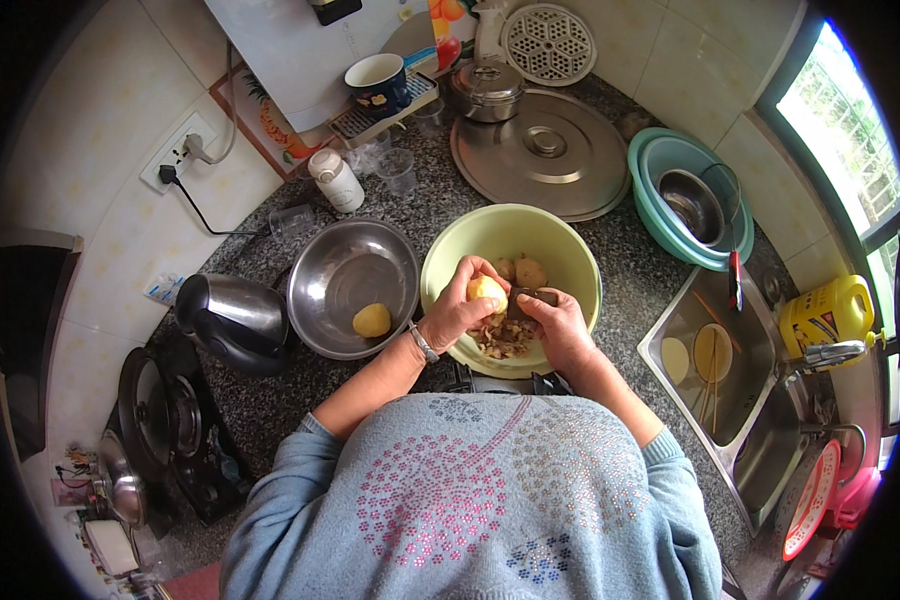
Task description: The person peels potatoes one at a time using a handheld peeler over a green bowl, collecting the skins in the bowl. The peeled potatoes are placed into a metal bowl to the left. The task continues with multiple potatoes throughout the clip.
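Observation:
Over a pale yellow-green plastic basin [581, 255], my left hand [454, 315] grips a peeled yellow potato [487, 291]. My right hand [566, 330] holds a dark, flat blade [526, 301] close against the potato's right side; its exact kind is hard to tell, as the fingers cover part of it. Inside the basin lie brownish unpeeled potatoes [529, 272] at the far side and a heap of peelings [504, 341] below my hands. To the left stands a stainless steel bowl [330, 277] with one peeled potato [372, 320] in it.
An electric kettle [236, 319] and a white bottle [336, 180] are at the left. Beyond the basin lies a large steel lid [585, 169]. Nested teal basins [649, 225] stand back right, near a sink [664, 322] holding dishes and chopsticks. A gas stove [202, 450] is lower left.

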{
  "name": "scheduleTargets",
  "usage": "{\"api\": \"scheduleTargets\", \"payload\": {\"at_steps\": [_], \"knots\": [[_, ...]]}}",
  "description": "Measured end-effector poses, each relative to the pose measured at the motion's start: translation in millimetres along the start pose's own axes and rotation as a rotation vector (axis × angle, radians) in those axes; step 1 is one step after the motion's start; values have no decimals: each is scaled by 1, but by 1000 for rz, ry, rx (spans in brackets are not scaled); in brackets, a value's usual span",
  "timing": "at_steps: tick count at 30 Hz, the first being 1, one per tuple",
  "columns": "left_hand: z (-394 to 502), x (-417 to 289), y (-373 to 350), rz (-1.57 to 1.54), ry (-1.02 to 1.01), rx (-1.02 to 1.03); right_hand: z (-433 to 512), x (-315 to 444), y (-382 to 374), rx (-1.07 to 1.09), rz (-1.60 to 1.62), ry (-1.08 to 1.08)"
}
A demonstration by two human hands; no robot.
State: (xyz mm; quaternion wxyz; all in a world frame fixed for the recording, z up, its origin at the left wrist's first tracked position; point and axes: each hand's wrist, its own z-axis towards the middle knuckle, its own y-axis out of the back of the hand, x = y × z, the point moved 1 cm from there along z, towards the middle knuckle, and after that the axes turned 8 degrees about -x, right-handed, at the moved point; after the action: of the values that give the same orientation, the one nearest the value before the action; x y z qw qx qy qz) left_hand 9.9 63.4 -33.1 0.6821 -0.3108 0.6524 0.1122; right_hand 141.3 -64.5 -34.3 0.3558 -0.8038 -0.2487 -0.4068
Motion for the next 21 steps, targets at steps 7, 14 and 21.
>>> {"api": "scheduleTargets", "payload": {"at_steps": [7,14,21], "knots": [[3,1,-1,-55,62,-53,-2,-5,-3,-4,-81,166],[3,9,2,52,10,-11,0,-8,-1,-76,-184,158],[3,7,4,0,25,53,0,-3,-1,-65,-107,121]]}}
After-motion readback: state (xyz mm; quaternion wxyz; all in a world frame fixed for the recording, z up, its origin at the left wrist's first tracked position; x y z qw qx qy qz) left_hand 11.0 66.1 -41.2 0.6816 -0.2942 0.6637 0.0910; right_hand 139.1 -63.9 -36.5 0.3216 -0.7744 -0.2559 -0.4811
